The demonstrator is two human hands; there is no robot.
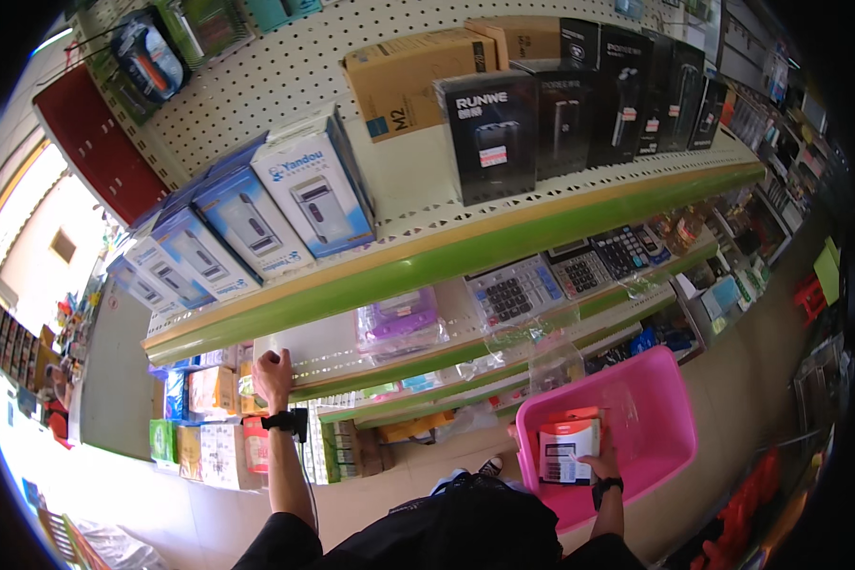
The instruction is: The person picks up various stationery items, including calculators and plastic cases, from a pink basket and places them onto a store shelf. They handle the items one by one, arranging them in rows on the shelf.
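Note:
Inside a pink plastic tub, my right hand grips a small stack of white-and-orange boxes. The front box is printed with what looks like a calculator. My left hand is curled at the left end of the second shelf, and nothing shows in its fingers. To its right on that shelf lies a purple item in clear plastic wrap. Farther right are a large grey calculator and darker calculators.
Overhanging my hands is the upper shelf's green front edge. It carries Yandou shaver boxes, black Runwe boxes and a brown carton. Loose clear plastic wrapping hangs near the tub. Packaged goods are stacked below left.

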